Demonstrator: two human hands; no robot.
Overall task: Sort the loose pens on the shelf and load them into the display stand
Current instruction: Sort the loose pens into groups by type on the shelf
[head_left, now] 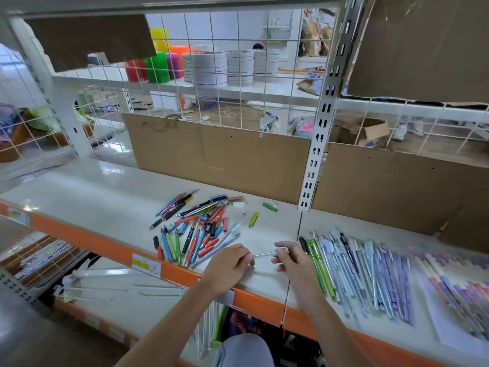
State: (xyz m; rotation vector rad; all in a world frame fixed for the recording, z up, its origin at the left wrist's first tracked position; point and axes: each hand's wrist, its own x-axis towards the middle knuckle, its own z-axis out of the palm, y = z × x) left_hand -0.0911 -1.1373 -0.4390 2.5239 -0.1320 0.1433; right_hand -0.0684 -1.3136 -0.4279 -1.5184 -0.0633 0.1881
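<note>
My left hand (227, 263) and right hand (291, 256) pinch one pale blue pen (264, 255) above the shelf (105, 200). Sorted rows (370, 271) lie right; a mixed pile (201, 226) remains. No display stand visible.

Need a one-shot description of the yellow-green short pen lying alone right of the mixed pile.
Start at the perforated white shelf upright and drop to the shelf top. Left of its foot sits the jumbled colourful pen pile. The yellow-green stubby pen lies alone just right of that pile, nearer than the green piece and touching nothing.
</note>
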